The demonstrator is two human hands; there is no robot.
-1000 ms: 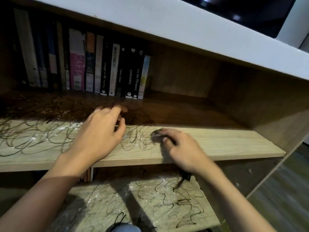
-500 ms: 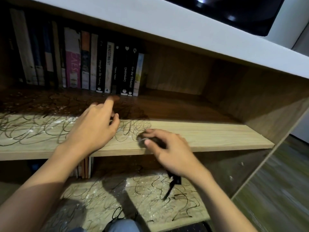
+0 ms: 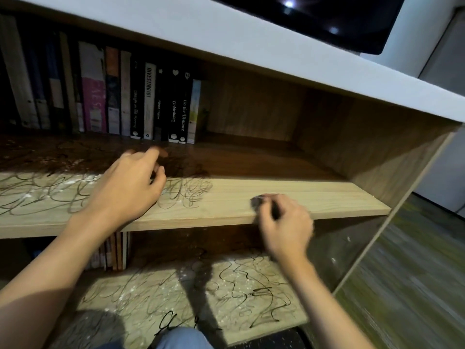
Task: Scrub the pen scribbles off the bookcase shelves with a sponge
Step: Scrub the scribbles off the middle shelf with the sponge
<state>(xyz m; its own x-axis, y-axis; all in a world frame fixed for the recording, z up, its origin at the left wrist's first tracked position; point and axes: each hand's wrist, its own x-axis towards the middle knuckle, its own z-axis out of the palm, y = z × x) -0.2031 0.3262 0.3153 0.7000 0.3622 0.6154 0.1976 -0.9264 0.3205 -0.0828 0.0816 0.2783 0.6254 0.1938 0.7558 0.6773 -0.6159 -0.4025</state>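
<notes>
Right hand (image 3: pixel 284 222) fingers pinch dark sponge (image 3: pixel 257 201) against front edge of upper shelf (image 3: pixel 314 197), on bare wood right of scribbles (image 3: pixel 186 195); left hand (image 3: pixel 125 190) fingers loosely spread, bracing on shelf for steadiness.

Bare forearms, no sleeves, blue denim trouser knee (image 3: pixel 183 340) at bottom edge

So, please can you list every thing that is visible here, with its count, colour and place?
upper shelf: one, light wood, middle; scribbled on its left part.
lower shelf: one, light wood, bottom; scribbled, with white specks.
books: one row, mostly black, pink and white, back left of upper shelf.
more books: a few, under upper shelf, left.
screen: one, black, top right.
sponge: one, dark grey, front edge of upper shelf.
left hand: rests on upper shelf.
right hand: grips sponge.
</notes>
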